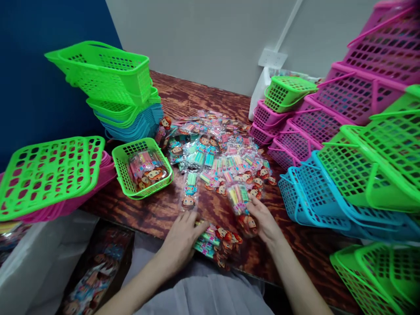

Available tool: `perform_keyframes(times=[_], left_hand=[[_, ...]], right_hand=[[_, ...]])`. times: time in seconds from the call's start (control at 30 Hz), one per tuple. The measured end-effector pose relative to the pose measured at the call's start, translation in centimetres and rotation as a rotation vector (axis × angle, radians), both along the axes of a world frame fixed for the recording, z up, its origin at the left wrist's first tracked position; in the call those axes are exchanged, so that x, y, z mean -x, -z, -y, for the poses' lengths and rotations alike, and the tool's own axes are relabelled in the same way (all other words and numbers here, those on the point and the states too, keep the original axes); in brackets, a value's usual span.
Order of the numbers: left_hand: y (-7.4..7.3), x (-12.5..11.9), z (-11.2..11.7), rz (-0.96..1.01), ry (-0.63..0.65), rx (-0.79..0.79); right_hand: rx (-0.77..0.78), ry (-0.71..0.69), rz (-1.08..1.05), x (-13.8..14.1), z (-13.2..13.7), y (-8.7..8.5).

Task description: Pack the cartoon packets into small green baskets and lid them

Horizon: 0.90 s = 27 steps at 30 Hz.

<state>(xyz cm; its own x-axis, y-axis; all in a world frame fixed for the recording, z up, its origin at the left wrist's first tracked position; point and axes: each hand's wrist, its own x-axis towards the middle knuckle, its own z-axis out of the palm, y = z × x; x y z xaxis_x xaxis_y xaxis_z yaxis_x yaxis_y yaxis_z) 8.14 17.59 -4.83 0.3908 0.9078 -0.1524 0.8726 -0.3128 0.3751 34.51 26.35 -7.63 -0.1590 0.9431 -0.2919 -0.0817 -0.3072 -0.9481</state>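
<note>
Near the table's front edge, my left hand (183, 236) is closed on a stack of small clear packets (216, 240) with coloured sticks and doll-face pictures. My right hand (262, 216) pinches the edge of another such packet (239, 199), which shows yellow, pink and green sticks above a red-haired doll face. Between and beyond my hands, a single packet (189, 190) with a blue band lies on the wood. Behind it spreads a heap of similar packets (226, 153). To the left, a green basket (166, 177) holds several packets.
Stacked green baskets (127, 83) and blue baskets (141, 122) stand back left. Flat green lids (49, 175) lie over pink ones at far left. Tall piles of pink baskets (357, 94), green baskets (367, 170) and blue baskets (315, 192) line the right. A wall closes the back.
</note>
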Motion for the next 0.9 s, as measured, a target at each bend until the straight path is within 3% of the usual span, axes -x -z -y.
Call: perform_keyframes(times=[0.1,0.2,0.9], left_hand=[[-0.1,0.1,-0.2,0.001,0.024,0.005],[0.1,0.2,-0.3,0.000,0.040,-0.004],[0.4,0.1,0.4,0.022,0.000,-0.005]], right_hand=[[0.199,0.118,-0.297,-0.4,0.4,0.8],[0.251,0.158,-0.432,0.0,1.2,1.3],[0.352,0.041,-0.618,0.9,2.9,1.1]])
